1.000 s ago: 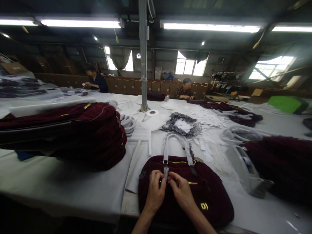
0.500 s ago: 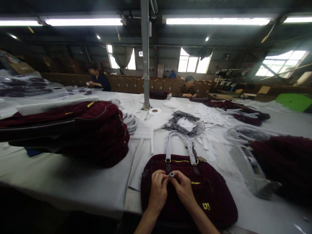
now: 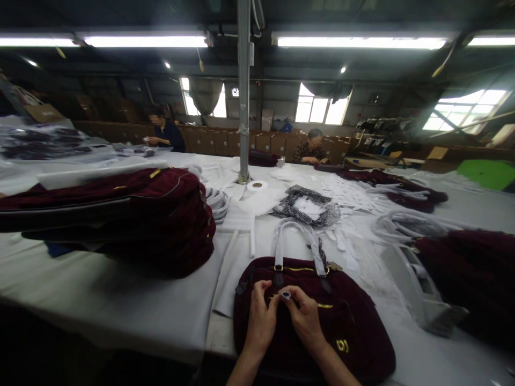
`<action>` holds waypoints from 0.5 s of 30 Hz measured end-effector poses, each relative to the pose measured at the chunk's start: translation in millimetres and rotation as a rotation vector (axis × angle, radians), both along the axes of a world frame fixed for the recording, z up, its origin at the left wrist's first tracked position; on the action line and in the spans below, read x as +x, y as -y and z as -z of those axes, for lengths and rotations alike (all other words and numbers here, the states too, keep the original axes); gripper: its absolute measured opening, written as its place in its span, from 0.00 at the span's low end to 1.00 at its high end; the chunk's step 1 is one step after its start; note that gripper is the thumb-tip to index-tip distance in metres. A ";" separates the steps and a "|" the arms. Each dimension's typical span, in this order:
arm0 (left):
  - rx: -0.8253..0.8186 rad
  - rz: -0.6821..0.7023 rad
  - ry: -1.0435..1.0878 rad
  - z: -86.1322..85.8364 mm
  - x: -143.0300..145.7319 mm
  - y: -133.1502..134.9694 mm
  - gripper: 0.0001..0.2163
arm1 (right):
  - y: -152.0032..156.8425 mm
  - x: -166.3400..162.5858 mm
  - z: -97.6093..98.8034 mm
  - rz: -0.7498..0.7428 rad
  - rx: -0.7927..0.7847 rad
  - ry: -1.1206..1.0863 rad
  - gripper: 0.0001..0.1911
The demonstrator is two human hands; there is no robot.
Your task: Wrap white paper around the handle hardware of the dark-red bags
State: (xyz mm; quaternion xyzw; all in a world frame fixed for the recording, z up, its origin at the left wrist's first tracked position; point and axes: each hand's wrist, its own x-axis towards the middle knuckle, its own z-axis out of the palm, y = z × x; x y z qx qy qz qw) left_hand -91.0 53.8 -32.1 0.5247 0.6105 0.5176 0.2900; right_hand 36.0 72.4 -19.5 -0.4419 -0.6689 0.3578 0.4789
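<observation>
At the near edge of the white-covered table [image 3: 100, 289] lay a dark red velvet handbag [image 3: 354, 321] with a gold zip and pale wrapped handles. Its zip ran shut across the top, so nothing inside it showed. Farther back, a grey patterned fabric pouch [image 3: 289, 206] lay open with white paper scraps bunched in its middle. Brown cardboard boxes [image 3: 225, 140] lined the far wall, their contents hidden.

Over the upper front of the handbag, the left hand [image 3: 260, 321] and the right hand [image 3: 306, 319] met. Between them sat a small white rolled piece [image 3: 285, 294], just below the base of the nearer handle. The right fingers [image 3: 295, 294] were pinched closed on it from the right, and the left fingers [image 3: 270, 292] were curled shut against its left side. Both palms rested low over the velvet.

To the left, a tall stack of dark red velvet bags [image 3: 120, 214] stood well apart from the hands. A white tape roll [image 3: 256, 185] lay at the foot of a grey metal pole [image 3: 243, 91]. Two seated people [image 3: 314, 147] worked at the far side.
</observation>
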 end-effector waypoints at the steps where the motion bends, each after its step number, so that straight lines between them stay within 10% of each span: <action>1: 0.013 0.025 0.010 -0.2 -1.2 -0.7 0.15 | 0.2 0.1 -0.6 -0.003 -0.003 0.002 0.10; 7: 0.119 -0.011 -0.138 4.0 0.1 -1.9 0.07 | -1.3 -3.0 0.2 0.051 -0.056 0.007 0.11; 15: 0.283 0.094 -0.821 5.0 19.8 18.2 0.24 | -14.9 -5.9 15.2 0.177 -0.295 -0.090 0.15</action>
